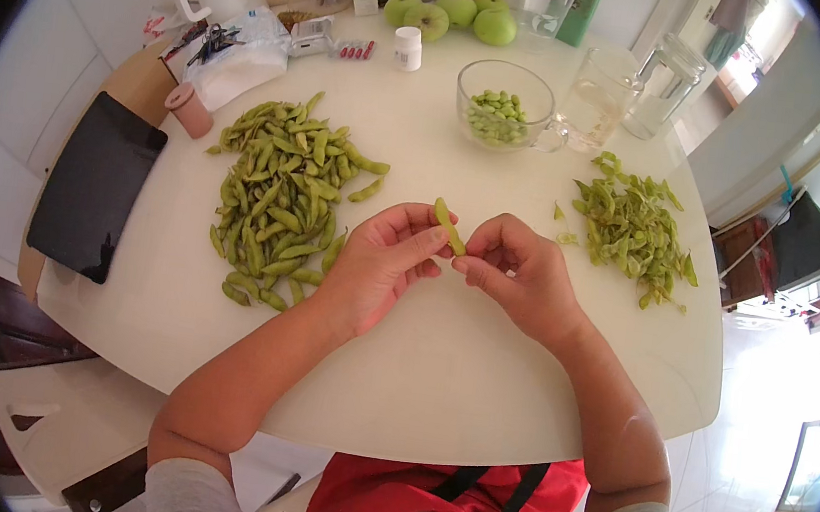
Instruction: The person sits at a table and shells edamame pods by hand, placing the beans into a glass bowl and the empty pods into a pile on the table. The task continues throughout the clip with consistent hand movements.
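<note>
Between my two hands is one green soybean pod (448, 224), tilted with its upper tip pointing away from me. My left hand (395, 258) pinches the pod between thumb and fingers. The fingertips of my right hand (521, 271) are at the pod's lower end. Left of my hands lies a large heap of whole soybean pods (277, 197). A loose pile of opened, flattened pod shells (634, 231) is on the right. Beyond my hands, a clear glass cup (507, 79) with a handle holds shelled green beans (498, 117).
Behind the cup stand a glass mug (598, 103) of liquid and a lidded glass jar (664, 88). Green apples (459, 12), a white pill bottle (407, 49) and a blister pack (353, 49) lie at the back. A black tablet (96, 185) and a pink cylinder (189, 110) are at left.
</note>
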`<state>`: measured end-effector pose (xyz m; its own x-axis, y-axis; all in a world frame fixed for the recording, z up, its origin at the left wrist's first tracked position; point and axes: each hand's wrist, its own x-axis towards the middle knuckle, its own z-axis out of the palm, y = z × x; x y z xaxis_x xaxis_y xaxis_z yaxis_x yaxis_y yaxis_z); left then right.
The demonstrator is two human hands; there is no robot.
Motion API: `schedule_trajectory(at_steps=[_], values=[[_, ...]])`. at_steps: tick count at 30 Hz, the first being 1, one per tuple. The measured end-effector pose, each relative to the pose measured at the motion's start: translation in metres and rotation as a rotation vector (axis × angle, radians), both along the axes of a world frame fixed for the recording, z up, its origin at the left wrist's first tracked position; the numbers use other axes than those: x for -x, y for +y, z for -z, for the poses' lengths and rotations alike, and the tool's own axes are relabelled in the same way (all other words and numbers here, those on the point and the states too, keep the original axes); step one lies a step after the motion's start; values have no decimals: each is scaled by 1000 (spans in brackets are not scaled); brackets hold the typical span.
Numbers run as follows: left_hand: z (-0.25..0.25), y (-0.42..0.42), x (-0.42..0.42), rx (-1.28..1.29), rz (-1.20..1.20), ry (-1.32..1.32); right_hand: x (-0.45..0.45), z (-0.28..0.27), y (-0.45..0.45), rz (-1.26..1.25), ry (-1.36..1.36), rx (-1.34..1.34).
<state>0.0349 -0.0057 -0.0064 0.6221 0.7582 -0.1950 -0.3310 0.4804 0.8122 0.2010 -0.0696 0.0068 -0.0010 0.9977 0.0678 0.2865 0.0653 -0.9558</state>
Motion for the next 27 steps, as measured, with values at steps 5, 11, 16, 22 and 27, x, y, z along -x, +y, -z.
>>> schedule_trajectory(at_steps=[5,11,16,22,27], values=[[3,-6,-4,-499,-99,251,3,-1,0,-2,78,-30],[-2,-11,-2,-995,-182,595,0,-3,1,13,226,81],[3,-8,0,-1506,-345,772,1,-1,1,-14,251,93],[-2,-16,-6,-1073,-206,515,0,-4,1,68,215,113],[4,-10,-4,-655,-48,364,5,-5,-1,27,240,94]])
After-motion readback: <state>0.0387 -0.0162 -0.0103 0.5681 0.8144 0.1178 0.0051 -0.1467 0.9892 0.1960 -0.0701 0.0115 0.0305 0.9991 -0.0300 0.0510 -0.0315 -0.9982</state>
